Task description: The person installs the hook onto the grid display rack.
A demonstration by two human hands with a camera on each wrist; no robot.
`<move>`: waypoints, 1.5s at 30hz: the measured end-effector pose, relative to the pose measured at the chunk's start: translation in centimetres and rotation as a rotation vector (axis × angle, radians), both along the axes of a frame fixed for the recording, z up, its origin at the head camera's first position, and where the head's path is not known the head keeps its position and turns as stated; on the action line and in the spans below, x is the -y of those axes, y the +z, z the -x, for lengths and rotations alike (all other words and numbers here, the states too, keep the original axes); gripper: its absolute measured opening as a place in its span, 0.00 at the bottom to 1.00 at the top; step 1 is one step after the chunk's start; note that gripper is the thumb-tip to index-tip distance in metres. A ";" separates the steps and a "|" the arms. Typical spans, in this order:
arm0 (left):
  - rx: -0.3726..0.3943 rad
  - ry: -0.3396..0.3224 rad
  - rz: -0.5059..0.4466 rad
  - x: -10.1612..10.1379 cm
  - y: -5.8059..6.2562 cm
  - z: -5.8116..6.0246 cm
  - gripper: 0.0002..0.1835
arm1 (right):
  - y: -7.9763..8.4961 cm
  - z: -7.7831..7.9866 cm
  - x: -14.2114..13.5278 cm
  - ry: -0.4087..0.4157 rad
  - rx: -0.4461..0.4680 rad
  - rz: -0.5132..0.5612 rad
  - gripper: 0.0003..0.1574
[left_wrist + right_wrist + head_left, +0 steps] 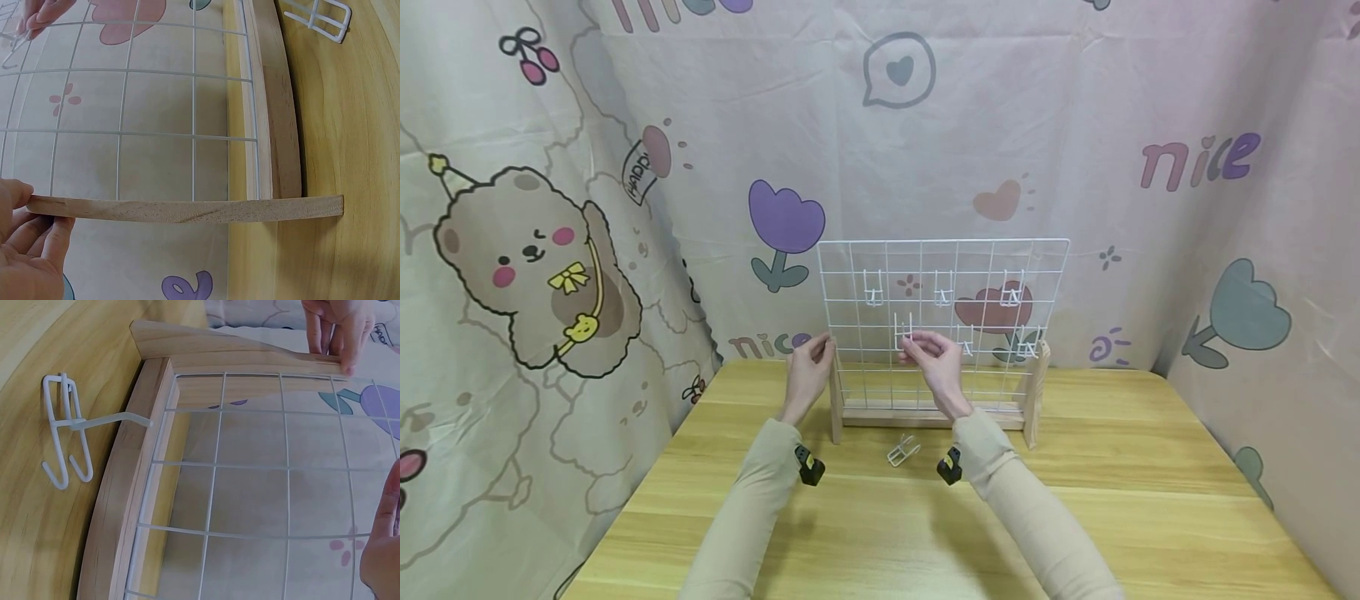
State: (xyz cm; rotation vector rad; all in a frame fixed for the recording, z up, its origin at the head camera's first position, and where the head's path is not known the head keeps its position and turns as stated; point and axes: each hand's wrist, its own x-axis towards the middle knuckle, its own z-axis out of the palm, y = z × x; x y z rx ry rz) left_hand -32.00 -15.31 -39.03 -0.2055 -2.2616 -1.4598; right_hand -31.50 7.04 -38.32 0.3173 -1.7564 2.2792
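A white wire grid panel (925, 272) stands upright in a wooden base. My left hand (808, 371) pinches the top end of the base's left wooden upright (187, 211) between thumb and fingers. In front of the grid, left of its middle, my right hand (938, 367) holds a white wire hook (903, 322) with its fingertips. The hook's upper prongs overlap the grid wires in the head view; its lower part is hidden by my fingers. Another white wire hook (56, 428) lies on the table in front of the base.
Several white hooks hang on the grid, three along the upper row, including one at the top right (1012, 293), and others lower right (1027, 350). The wood-grain table (880, 533) meets a printed curtain (1037, 92) behind and at both sides.
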 end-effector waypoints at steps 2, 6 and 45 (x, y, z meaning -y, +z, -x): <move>-0.006 0.002 0.003 0.0 0.0 0.1 0.19 | -0.1 0.1 0.1 -0.005 0.011 0.002 0.17; -0.013 0.003 0.006 -0.1 0.0 0.1 0.19 | -0.1 0.2 0.1 -0.010 0.023 0.008 0.16; -0.007 -0.006 -0.008 0.0 -0.1 0.1 0.19 | -1.8 0.1 0.1 0.037 0.052 -0.028 0.17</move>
